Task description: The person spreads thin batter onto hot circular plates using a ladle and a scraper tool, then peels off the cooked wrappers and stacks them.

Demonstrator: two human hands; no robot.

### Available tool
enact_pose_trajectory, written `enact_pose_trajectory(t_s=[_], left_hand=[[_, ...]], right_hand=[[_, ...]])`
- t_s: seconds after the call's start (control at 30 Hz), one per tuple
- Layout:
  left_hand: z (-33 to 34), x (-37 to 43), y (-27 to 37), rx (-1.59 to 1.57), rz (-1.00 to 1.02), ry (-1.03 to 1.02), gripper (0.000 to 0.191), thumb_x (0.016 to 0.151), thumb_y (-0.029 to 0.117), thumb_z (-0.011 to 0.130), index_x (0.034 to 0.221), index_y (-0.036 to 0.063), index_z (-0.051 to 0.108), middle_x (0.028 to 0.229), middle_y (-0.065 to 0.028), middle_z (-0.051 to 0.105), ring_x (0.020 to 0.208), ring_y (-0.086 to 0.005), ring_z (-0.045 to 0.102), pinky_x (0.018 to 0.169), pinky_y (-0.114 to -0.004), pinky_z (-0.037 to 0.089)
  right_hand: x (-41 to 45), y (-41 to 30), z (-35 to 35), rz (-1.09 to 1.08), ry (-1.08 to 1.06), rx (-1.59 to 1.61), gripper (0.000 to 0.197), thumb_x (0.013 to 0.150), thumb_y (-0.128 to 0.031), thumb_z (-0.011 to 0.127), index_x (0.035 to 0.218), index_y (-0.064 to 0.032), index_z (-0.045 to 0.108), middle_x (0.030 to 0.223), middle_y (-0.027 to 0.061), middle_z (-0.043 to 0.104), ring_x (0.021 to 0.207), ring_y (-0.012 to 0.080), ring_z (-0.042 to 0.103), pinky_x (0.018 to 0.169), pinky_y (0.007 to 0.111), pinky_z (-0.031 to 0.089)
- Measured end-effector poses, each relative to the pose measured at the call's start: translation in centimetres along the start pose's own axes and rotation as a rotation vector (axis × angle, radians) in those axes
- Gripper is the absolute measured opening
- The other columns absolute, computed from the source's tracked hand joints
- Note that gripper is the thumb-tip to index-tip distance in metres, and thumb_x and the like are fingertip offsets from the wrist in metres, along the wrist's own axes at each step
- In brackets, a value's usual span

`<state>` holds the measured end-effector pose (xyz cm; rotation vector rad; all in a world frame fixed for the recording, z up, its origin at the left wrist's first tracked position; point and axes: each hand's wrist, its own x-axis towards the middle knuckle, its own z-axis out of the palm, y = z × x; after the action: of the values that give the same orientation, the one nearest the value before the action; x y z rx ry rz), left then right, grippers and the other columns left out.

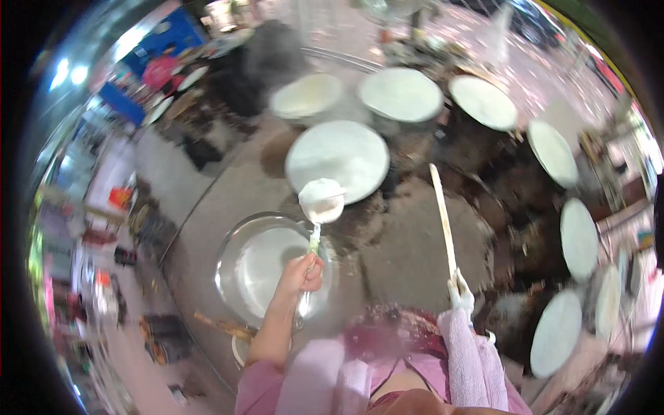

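Note:
My left hand [303, 276] grips the handle of a metal ladle [322, 206], its bowl coated with thick white liquid. The ladle is raised over the near edge of a large round white disc [340, 153]; whether they touch, I cannot tell. Below and left of it stands a wide stainless steel basin [226, 255] with white liquid [262, 272] inside, partly hidden by my forearm. In a white glove, my right hand [460, 296] holds a long thin pale stick [442, 220], its far tip pointing forward.
Several similar white discs curve around the front and right, including one [400, 94] ahead and another [556, 333] at right. Brown sticks [223, 326] lie beside the basin. A dark seam [202, 194] crosses the grey surface. A person in pink [160, 72] is farther off left.

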<state>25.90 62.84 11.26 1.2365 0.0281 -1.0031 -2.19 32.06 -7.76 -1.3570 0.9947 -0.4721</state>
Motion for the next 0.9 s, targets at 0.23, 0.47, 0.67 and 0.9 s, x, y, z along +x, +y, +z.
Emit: enact_pose_trajectory(t_s=[0.23, 0.47, 0.67, 0.9], left_hand=[[10.1, 13.9, -6.8, -0.049, -0.54, -0.64, 0.034, 0.099, 0.037, 0.041, 0.097, 0.0068, 0.057, 0.055, 0.0065, 0.036, 0.034, -0.004, 0.026, 0.041, -0.025, 0.03], [30.2, 20.3, -5.8, -0.061, -0.77, -0.763, 0.033, 0.102, 0.032, 0.035, 0.102, 0.0054, 0.055, 0.056, 0.0103, 0.032, 0.032, -0.0016, 0.025, 0.04, -0.021, 0.027], [45.6, 22.1, -4.9, 0.095, -0.633, -0.682, 0.037, 0.102, 0.031, 0.034, 0.102, -0.0012, 0.052, 0.057, 0.009, 0.037, 0.031, -0.0004, 0.025, 0.037, -0.02, 0.022], [56.4, 27.0, -2.0, 0.246, -0.468, -0.733, 0.032, 0.101, 0.025, 0.038, 0.102, -0.0037, 0.053, 0.06, 0.0061, 0.039, 0.033, -0.0002, 0.03, 0.035, -0.017, 0.026]], right_hand=[[-3.3, 3.8, -8.0, -0.092, 0.403, 0.088, 0.05, 0.087, -0.01, 0.066, 0.131, 0.0017, 0.048, 0.127, 0.0094, 0.057, 0.108, 0.0114, 0.055, 0.096, 0.024, 0.042], [-3.7, 2.0, -16.4, 0.082, 0.726, 0.123, 0.045, 0.087, -0.015, 0.065, 0.127, 0.0004, 0.054, 0.112, 0.0082, 0.066, 0.097, 0.0075, 0.058, 0.085, 0.022, 0.046], [2.6, 2.6, -26.0, 0.079, 0.731, 0.254, 0.06, 0.085, -0.015, 0.068, 0.135, 0.0046, 0.042, 0.127, 0.01, 0.056, 0.112, 0.0138, 0.053, 0.096, 0.026, 0.041], [17.6, -5.0, -38.3, 0.322, 0.7, -0.327, 0.044, 0.08, -0.039, 0.064, 0.115, -0.0121, 0.06, 0.103, 0.019, 0.065, 0.098, 0.0361, 0.061, 0.083, 0.043, 0.048]])
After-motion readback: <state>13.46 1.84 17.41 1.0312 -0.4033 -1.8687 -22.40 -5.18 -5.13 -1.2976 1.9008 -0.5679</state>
